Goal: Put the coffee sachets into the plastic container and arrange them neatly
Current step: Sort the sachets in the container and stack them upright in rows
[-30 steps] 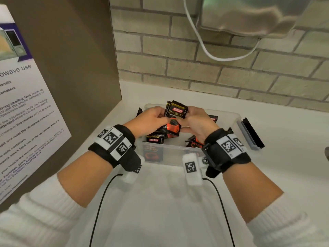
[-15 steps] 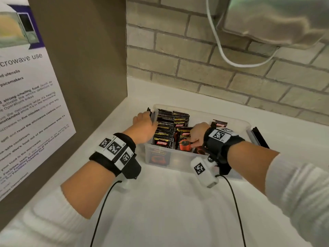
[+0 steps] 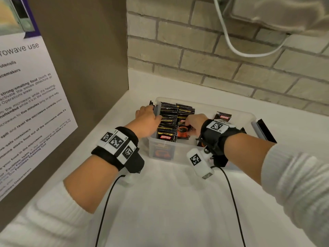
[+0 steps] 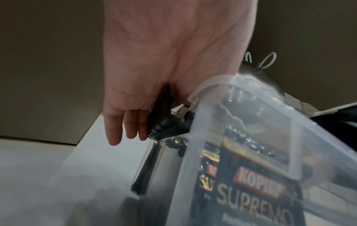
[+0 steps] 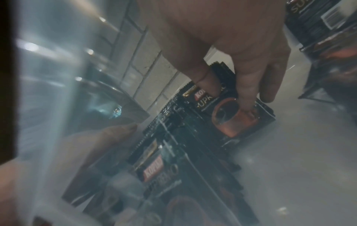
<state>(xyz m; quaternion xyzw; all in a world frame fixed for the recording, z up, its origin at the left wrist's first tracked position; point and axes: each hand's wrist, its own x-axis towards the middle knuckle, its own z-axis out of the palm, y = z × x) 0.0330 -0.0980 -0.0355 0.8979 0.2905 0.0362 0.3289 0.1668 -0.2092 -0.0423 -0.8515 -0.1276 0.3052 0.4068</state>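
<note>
A clear plastic container (image 3: 204, 104) stands on the white counter, its left half packed with rows of black Kopiko sachets (image 3: 169, 118). My left hand (image 3: 147, 120) straddles the left rim. Its thumb rests inside against the sachet rows, and its straight fingers (image 4: 123, 130) hang outside beside the black latch (image 4: 164, 120). My right hand (image 3: 194, 122) is inside the container (image 4: 251, 107), fingertips (image 5: 245, 104) pressing on the front sachet with the orange cup picture (image 5: 228, 120). A loose sachet (image 3: 222, 116) leans in the right half.
A brown side panel with a microwave-use poster (image 3: 26, 104) closes off the left. The brick wall (image 3: 213, 68) runs behind, with a white cable (image 3: 231, 45) and a steel appliance (image 3: 276, 13) overhead. The container's right latch (image 3: 265, 130) sticks out. White counter (image 3: 169, 202) spreads in front.
A second ago both hands held a bundle of sachets above the container. The bundle now lies in the rows, the left hand has moved to the left rim, and the right hand stays on the sachets.
</note>
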